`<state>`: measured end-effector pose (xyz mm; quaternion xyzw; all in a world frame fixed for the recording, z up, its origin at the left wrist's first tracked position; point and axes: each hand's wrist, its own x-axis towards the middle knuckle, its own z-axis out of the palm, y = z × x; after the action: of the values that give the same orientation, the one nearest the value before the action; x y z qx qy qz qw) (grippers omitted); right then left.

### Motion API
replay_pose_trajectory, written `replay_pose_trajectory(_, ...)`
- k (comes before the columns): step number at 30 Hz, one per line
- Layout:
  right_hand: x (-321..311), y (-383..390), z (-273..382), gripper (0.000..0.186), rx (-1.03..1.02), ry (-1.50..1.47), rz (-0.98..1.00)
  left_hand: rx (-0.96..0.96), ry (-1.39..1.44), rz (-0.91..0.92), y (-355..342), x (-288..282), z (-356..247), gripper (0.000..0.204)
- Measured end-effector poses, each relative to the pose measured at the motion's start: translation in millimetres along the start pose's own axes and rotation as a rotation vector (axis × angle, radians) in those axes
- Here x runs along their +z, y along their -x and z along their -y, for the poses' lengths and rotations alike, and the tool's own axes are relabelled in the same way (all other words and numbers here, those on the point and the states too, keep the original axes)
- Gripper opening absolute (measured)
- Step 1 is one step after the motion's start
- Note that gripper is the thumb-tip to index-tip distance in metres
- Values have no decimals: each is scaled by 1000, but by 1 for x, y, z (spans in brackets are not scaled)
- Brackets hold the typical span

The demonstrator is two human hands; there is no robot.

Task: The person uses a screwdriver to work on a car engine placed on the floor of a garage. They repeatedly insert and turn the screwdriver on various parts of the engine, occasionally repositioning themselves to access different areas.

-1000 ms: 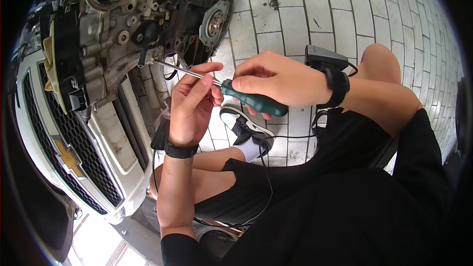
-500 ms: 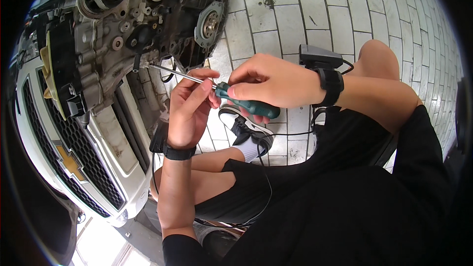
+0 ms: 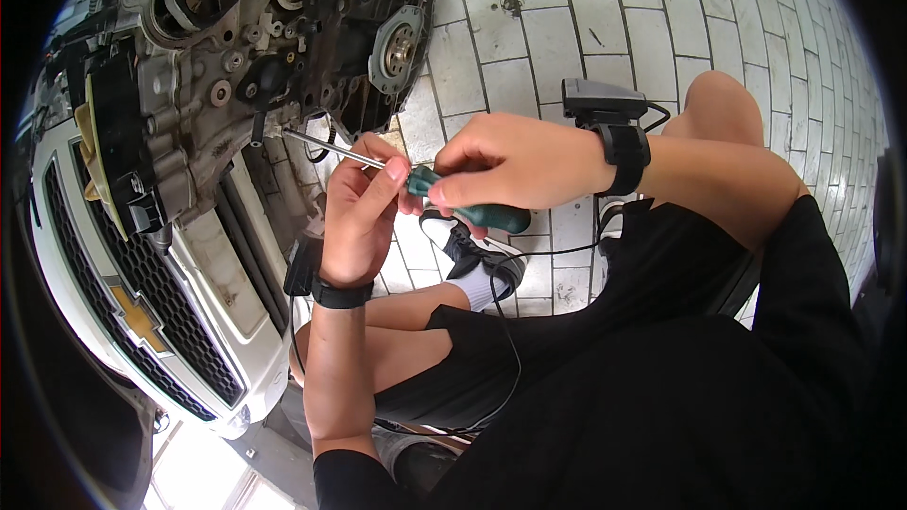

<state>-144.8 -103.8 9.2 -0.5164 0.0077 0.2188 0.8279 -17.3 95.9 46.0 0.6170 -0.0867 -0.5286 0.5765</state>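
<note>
A screwdriver (image 3: pixel 493 216) with a dark green handle and a long metal shaft points left and slightly away from me. Its tip is at the lower edge of a dirty metal engine (image 3: pixel 203 99); whether it sits in a screw cannot be told. My right hand (image 3: pixel 520 165) is wrapped over the green handle, thumb along its upper part. With fingers pinched, my left hand (image 3: pixel 364 212) grips the shaft just ahead of the handle. On the engine's right part there is a round metal flange (image 3: pixel 398 49).
At the left, a white car front (image 3: pixel 203 260) with a black honeycomb grille (image 3: pixel 109 227) lies close beside the engine. Pale floor tiles (image 3: pixel 529 38) spread beyond my hands. A thin black cable (image 3: pixel 557 256) runs from my right wrist across my legs.
Both hands and the screwdriver have shifted very slightly to the left, and the right-hand fingers have turned a little on the handle. The whole view has moved slightly as well.
</note>
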Motion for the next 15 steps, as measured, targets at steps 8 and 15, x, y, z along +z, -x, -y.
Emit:
replay_pose_trajectory(8, 3, 3, 2, 59, 75, -39, -45, -38, -14, 204, 0, -6, -5, 35)
replay_pose_trajectory(15, -3, 7, 1, 68, -64, 424, -66, -6, -52, 91, 3, 4, 1, 33)
